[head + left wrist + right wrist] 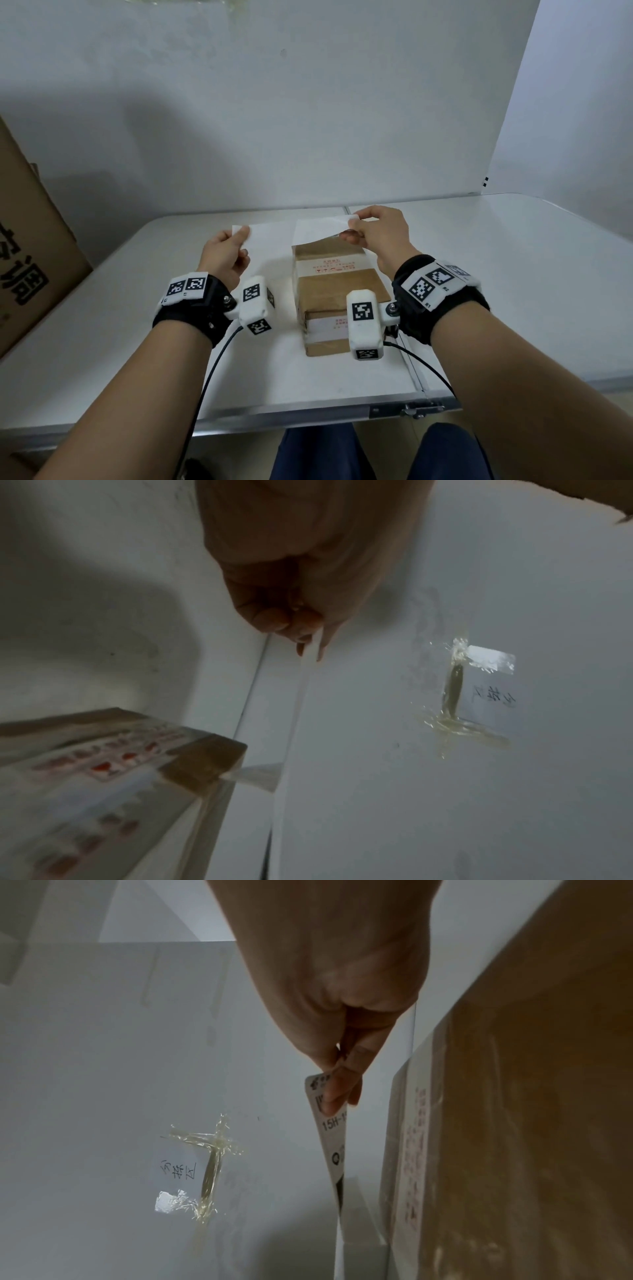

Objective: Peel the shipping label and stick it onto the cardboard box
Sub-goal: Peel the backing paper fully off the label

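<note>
Peeling in hand: label half off its backing, above the box's far end.

The shipping label (pixel 320 226) is held in the air over the far end of the cardboard box (pixel 337 291), its printed face turned down. The right hand (pixel 380 233) pinches the label's right corner; the left hand (pixel 226 253) pinches the white backing sheet (pixel 270 236) at its left edge. Judging by this, separation is not finished. Next comes pulling the two fully apart, then lowering the label flat onto the box, which rests on the white table (pixel 513 274).
</note>
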The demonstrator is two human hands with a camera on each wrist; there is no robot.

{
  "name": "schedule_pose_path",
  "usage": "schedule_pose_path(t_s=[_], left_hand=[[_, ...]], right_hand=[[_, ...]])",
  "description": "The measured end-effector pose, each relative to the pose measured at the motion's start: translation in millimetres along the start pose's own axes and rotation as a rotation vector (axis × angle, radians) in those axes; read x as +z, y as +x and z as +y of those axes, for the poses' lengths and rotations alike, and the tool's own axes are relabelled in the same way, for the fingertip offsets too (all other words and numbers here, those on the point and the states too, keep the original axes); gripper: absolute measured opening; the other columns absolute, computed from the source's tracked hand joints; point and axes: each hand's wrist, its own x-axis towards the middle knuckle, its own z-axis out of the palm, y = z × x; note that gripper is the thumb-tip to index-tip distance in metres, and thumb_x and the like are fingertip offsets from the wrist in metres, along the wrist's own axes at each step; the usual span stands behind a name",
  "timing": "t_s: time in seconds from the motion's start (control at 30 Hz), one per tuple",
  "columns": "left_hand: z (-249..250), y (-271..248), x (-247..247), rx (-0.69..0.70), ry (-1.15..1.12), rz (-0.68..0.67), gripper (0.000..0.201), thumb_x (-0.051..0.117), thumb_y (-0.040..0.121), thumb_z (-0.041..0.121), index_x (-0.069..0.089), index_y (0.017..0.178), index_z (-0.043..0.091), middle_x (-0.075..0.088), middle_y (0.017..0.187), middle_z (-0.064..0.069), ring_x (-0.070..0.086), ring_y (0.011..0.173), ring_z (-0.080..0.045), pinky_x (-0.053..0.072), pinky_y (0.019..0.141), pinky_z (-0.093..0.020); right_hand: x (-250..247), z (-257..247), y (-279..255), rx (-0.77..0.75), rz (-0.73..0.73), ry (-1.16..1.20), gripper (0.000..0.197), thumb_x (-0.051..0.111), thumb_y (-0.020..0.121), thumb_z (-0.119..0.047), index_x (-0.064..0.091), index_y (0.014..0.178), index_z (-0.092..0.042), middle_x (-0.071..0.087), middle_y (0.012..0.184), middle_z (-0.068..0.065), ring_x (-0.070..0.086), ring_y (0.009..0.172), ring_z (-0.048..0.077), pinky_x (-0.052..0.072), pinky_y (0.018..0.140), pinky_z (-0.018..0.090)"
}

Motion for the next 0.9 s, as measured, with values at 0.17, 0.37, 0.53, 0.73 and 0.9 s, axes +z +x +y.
schedule_pose_path(t_s=[0.17,0.37,0.53,0.73,0.9], left_hand=[[-5,19,-15,-0.134,-0.135,0.025,0.026,0.058,0.095,0.012,0.041,0.075,0.014,0.044,0.053,0.001,0.037,0.025,-0.003,0.034,0.032,-0.01],[-9,32,-37,-0.082,0.12,0.247,0.032,0.045,0.097,0.011,0.052,0.126,-0.001,0.049,0.072,-0.007,0.047,0.052,-0.012,0.041,0.037,-0.015],[-13,40,-28,-0.003,0.424,0.225,0.042,0.043,0.091,0.002,0.049,0.132,0.006,0.056,0.126,-0.024,0.056,0.079,-0.029,0.05,0.065,-0.032],[8,8,1,0.343,0.851,0.246,0.05,0.055,0.086,0.013,0.049,0.136,0.017,0.041,0.144,-0.013,0.042,0.131,-0.034,0.038,0.107,-0.042],[33,-56,46,0.844,0.886,-0.255,0.034,0.065,0.088,0.034,0.057,0.118,0.019,0.057,0.119,0.008,0.054,0.107,-0.007,0.04,0.084,-0.012]], right_hand=[[4,-1,2,-0.002,0.038,-0.022,0.008,0.062,0.089,0.006,0.063,0.096,0.002,0.059,0.121,0.024,0.072,0.048,0.018,0.063,0.063,0.025],[-9,-10,4,-0.037,0.109,0.009,0.01,0.061,0.089,0.008,0.061,0.085,-0.001,0.061,0.102,0.019,0.071,0.048,0.018,0.061,0.061,0.023],[-9,-9,0,-0.035,0.087,0.011,0.013,0.06,0.089,0.007,0.061,0.081,-0.004,0.062,0.091,0.012,0.071,0.05,0.019,0.062,0.063,0.024],[-10,-12,-2,-0.028,0.089,0.053,0.008,0.062,0.087,0.008,0.063,0.091,0.001,0.063,0.096,0.019,0.069,0.044,0.016,0.058,0.053,0.018],[-7,-15,-3,-0.001,0.076,0.129,0.009,0.061,0.087,0.008,0.061,0.091,0.0,0.064,0.093,0.021,0.07,0.046,0.018,0.056,0.052,0.017]])
